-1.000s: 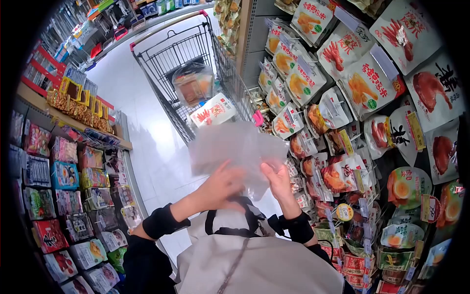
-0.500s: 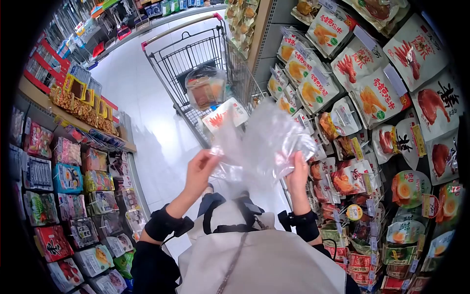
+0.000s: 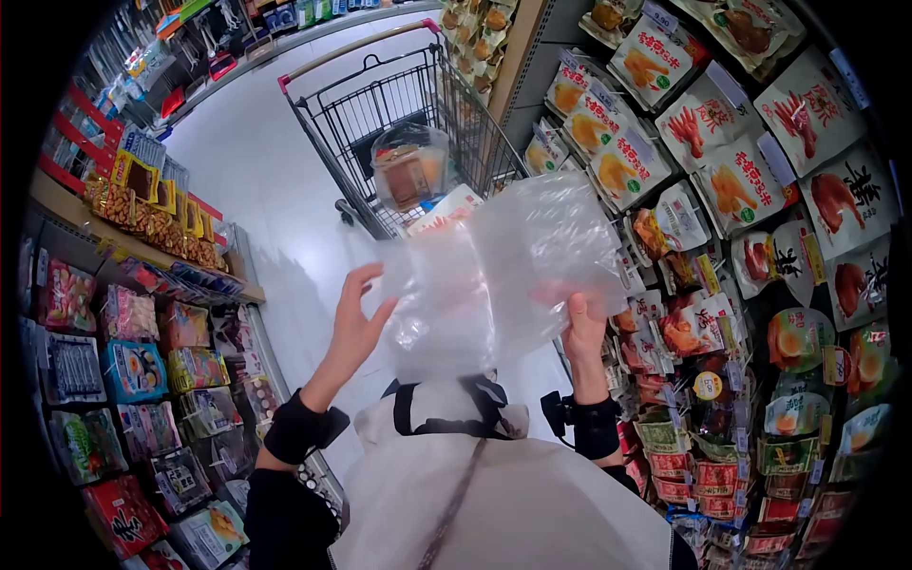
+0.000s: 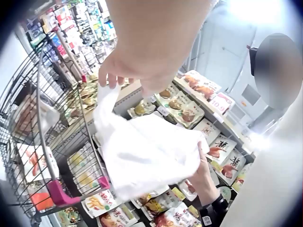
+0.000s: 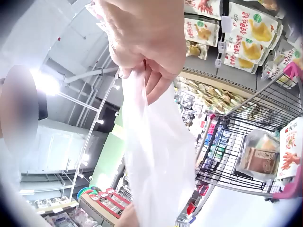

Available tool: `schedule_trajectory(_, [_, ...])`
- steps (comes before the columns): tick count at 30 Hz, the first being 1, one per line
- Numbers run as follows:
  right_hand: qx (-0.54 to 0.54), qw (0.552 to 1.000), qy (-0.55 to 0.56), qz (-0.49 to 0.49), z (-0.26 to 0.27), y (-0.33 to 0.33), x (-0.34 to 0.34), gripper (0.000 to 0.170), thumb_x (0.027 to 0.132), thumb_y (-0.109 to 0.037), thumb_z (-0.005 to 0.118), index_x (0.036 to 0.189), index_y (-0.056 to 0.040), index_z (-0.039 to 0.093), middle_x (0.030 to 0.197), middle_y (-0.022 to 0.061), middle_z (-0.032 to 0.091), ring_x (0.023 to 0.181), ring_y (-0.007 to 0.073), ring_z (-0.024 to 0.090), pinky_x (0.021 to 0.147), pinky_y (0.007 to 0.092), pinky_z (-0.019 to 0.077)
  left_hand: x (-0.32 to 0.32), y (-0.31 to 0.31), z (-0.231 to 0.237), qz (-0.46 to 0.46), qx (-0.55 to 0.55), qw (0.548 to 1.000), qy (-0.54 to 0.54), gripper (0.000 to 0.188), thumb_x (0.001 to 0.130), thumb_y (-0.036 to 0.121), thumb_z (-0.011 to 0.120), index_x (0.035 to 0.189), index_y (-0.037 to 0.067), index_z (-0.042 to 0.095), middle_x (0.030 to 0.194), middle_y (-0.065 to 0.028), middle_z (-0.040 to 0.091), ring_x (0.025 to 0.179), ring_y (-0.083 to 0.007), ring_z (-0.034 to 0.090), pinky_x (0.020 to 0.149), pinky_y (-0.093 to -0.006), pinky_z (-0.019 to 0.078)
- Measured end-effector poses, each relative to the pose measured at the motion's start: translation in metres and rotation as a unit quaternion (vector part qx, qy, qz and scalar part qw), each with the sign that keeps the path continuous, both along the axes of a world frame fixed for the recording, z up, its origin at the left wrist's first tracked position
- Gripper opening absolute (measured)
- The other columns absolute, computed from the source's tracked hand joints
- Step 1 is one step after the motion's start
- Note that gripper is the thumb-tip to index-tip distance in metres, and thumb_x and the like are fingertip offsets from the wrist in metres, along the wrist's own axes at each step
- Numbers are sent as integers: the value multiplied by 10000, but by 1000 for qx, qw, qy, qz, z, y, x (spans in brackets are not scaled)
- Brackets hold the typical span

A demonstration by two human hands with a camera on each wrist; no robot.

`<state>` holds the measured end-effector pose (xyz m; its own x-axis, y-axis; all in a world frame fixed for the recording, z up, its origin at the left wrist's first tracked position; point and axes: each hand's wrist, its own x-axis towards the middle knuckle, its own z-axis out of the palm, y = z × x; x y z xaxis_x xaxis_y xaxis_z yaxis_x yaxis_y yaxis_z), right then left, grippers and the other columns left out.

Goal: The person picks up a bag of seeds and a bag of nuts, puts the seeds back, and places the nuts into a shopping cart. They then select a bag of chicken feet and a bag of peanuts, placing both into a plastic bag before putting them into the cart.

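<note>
A clear plastic bag (image 3: pixel 541 247) is spread between my two hands in front of my chest, wide and wrinkled. My right hand (image 3: pixel 583 344) pinches its right side, thumb in front and the other fingers showing faintly through the film. At its left edge is my left hand (image 3: pixel 351 328), thumb and fingers spread around the border in the head view. From the left wrist, a corner of the film rises to that hand's fingertips. Beyond the bag, a shopping cart (image 3: pixel 318 119) holds a bagged brown pack (image 3: pixel 408 180) and a white food packet (image 3: pixel 456 204), partly hidden by the film.
Hanging packaged meats (image 3: pixel 708 190) line the shelf close on my right. Snack packets (image 3: pixel 133 366) cover the low shelf on the left. White floor (image 3: pixel 285 218) runs between them, with the cart standing toward the right side.
The bag has gone from loose and bunched to spread wide. My left hand has shifted left, its fingers parting. My right hand keeps its hold, and the cart appears slightly higher.
</note>
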<state>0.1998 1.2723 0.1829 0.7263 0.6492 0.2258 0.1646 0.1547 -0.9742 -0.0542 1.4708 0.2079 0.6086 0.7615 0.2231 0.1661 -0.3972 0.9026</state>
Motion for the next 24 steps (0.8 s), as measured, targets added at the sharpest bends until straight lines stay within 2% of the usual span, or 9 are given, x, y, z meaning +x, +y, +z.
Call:
schedule_trajectory(2, [17,999,14,39,12,4,-12,473,792,-362,579,1025,36,474,900,166,586,785,256,591,755,392,479,19,11,12,-14,110,994,-20,457,713,98,642,1109,35,423,1146,-130,455,1101,-251,422,916,-338,334])
schedule_trajectory(6, [15,991,45,124,67,6,-26,606,677,-483,652,961,36,520,811,147,602,740,248,600,702,373,498,51,23,22,-115,47,989,-80,558,697,156,665,1172,31,400,1174,-132,449,1107,-246,417,933,-331,313])
schedule_trajectory(9, [-8,994,48,99,79,-6,-34,655,632,-568,635,901,22,544,765,125,602,725,236,601,647,342,507,58,25,24,-206,-25,975,-77,520,714,200,660,1152,22,444,1130,-117,494,1055,-214,459,900,-305,340])
schedule_trajectory(12, [70,993,67,66,72,-15,-28,598,707,-567,565,873,6,542,732,95,589,676,201,587,583,291,494,56,29,24,-294,-101,949,-56,368,759,216,623,1052,12,531,1003,-91,567,946,-173,517,839,-277,381])
schedule_trajectory(15, [74,993,69,-53,87,-5,-21,527,786,-533,492,871,-14,529,716,53,562,614,154,552,537,270,466,46,32,41,-362,-179,914,-38,236,801,181,582,952,0,580,892,-62,606,854,-131,550,778,-254,416])
schedule_trajectory(17, [1,994,92,-62,83,0,4,431,836,-451,473,893,-26,519,722,36,549,610,126,529,543,251,447,40,35,48,-423,-210,881,-31,166,823,113,561,926,-17,575,883,-56,607,831,-114,565,751,-245,439])
schedule_trajectory(21, [-172,983,-34,-56,67,12,46,265,861,-226,517,1013,-12,483,803,45,554,713,113,535,661,232,430,30,31,55,-394,-245,885,22,135,813,102,576,864,-22,582,825,-59,618,744,-94,579,662,-210,458])
schedule_trajectory(22, [-106,983,-91,-117,62,21,37,189,834,-105,532,987,-5,483,850,41,535,775,102,527,683,224,418,28,28,57,-365,-245,898,14,130,808,100,584,852,-22,583,809,-60,619,724,-90,580,645,-206,460])
schedule_trajectory(24, [-86,985,-120,-90,83,33,2,225,814,-86,546,1008,-4,470,889,50,536,807,105,524,694,230,418,25,24,58,-316,-260,912,-6,151,789,124,607,840,-17,591,779,-59,620,707,-88,577,617,-207,455])
